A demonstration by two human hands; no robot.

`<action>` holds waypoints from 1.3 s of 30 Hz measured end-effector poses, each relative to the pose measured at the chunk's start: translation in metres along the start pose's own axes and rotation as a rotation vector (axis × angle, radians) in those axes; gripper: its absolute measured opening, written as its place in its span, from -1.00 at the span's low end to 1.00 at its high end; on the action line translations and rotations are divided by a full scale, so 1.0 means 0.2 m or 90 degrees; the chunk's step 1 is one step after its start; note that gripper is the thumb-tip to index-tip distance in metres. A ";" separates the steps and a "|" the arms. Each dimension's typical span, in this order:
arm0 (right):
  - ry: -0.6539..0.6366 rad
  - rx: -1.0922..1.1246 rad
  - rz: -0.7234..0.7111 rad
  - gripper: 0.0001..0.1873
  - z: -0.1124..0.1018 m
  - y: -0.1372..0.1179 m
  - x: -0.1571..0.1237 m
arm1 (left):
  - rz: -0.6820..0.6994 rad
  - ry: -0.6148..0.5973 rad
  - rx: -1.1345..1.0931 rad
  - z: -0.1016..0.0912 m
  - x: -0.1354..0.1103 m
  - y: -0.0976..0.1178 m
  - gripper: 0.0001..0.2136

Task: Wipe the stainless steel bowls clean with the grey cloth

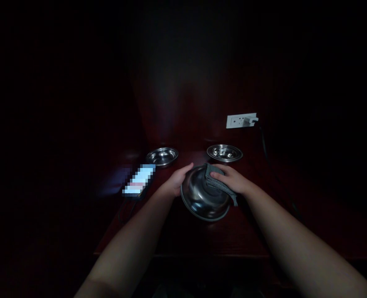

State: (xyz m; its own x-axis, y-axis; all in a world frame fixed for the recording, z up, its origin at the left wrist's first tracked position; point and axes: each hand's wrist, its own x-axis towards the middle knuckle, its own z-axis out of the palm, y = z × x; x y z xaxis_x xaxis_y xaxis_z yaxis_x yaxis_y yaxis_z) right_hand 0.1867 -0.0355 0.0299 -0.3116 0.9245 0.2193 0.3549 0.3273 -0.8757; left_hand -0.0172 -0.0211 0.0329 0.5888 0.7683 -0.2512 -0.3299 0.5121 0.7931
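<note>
A steel bowl (202,198) is tilted toward me above the dark wooden table (202,236). My left hand (177,180) grips its left rim, fingers curled over the edge. My right hand (229,178) presses a grey cloth (216,184) against the bowl's upper right side, fingers closed over the cloth. Two more steel bowls stand behind: one at the back left (162,156), one at the back right (224,152).
A lit phone (139,181) lies on the table to the left, with a cable at its near end. On the back wall is a white socket (241,120) with a plug; its black cord (268,157) runs down the right side. The room is very dark.
</note>
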 end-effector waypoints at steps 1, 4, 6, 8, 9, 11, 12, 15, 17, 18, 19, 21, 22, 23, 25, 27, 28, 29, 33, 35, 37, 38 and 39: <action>0.013 -0.006 0.006 -0.50 0.00 0.00 0.00 | 0.018 0.021 -0.003 0.00 0.01 -0.01 -0.65; 0.070 -0.018 0.023 -0.53 0.00 0.01 0.01 | 0.095 0.061 -0.012 0.01 0.03 -0.03 -0.71; 0.120 -0.020 0.050 -0.51 0.00 0.02 0.02 | 0.161 0.073 -0.012 0.02 0.04 -0.04 -0.74; 0.167 -0.010 0.080 -0.50 0.00 0.02 0.02 | 0.224 0.078 -0.006 0.03 0.04 -0.05 -0.75; 0.184 -0.002 0.091 -0.50 0.00 0.03 0.03 | 0.251 0.080 -0.001 0.04 0.04 -0.05 -0.75; 0.205 0.013 0.099 -0.51 0.00 0.03 0.03 | 0.294 0.091 0.013 0.05 0.04 -0.06 -0.75; 0.214 0.016 0.099 -0.51 0.00 0.03 0.03 | 0.310 0.097 0.020 0.06 0.04 -0.07 -0.74; 0.247 0.008 0.103 -0.52 0.00 0.02 0.04 | 0.340 0.099 0.031 0.07 0.05 -0.09 -0.71; 0.259 0.005 0.104 -0.54 0.00 0.01 0.04 | 0.353 0.096 0.034 0.08 0.05 -0.10 -0.69; 0.262 0.006 0.107 -0.54 0.00 0.01 0.04 | 0.359 0.098 0.035 0.08 0.06 -0.11 -0.69; 0.266 0.009 0.113 -0.54 0.00 0.01 0.04 | 0.365 0.103 0.035 0.08 0.06 -0.11 -0.69; 0.276 0.019 0.128 -0.53 0.00 0.02 0.04 | 0.373 0.112 0.032 0.08 0.07 -0.11 -0.69; 0.281 0.025 0.132 -0.52 0.00 0.02 0.05 | 0.375 0.117 0.030 0.08 0.07 -0.12 -0.69; 0.286 0.031 0.133 -0.51 0.00 0.03 0.05 | 0.377 0.120 0.026 0.08 0.07 -0.12 -0.68; 0.299 0.040 0.135 -0.48 -0.01 0.05 0.06 | 0.379 0.127 0.019 0.09 0.07 -0.12 -0.68; 0.311 0.058 0.147 -0.45 -0.01 0.07 0.06 | 0.383 0.136 0.011 0.09 0.07 -0.12 -0.68; 0.315 0.074 0.155 -0.43 -0.01 0.07 0.06 | 0.385 0.140 0.007 0.09 0.06 -0.11 -0.69; 0.313 0.095 0.160 -0.42 -0.01 0.07 0.06 | 0.386 0.143 0.005 0.09 0.06 -0.11 -0.69; 0.273 0.177 0.160 -0.42 0.00 0.06 0.06 | 0.392 0.144 0.009 0.08 0.06 -0.11 -0.70; 0.242 0.202 0.157 -0.42 0.01 0.05 0.06 | 0.401 0.142 0.016 0.08 0.06 -0.12 -0.70; 0.224 0.198 0.151 -0.42 0.01 0.05 0.06 | 0.412 0.143 0.026 0.09 0.06 -0.12 -0.68; 0.228 0.180 0.146 -0.41 0.01 0.06 0.06 | 0.417 0.144 0.034 0.09 0.06 -0.12 -0.68; 0.239 0.153 0.139 -0.40 0.01 0.07 0.06 | 0.421 0.144 0.044 0.09 0.06 -0.12 -0.67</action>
State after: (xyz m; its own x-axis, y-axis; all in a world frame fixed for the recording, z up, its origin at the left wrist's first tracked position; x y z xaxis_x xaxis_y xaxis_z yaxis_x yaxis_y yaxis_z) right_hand 0.1862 -0.0196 0.0207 0.1028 0.9874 0.1206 0.1496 0.1045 -0.9832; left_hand 0.0115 -0.0321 0.0212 0.1103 0.9751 0.1924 -0.5137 -0.1098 0.8509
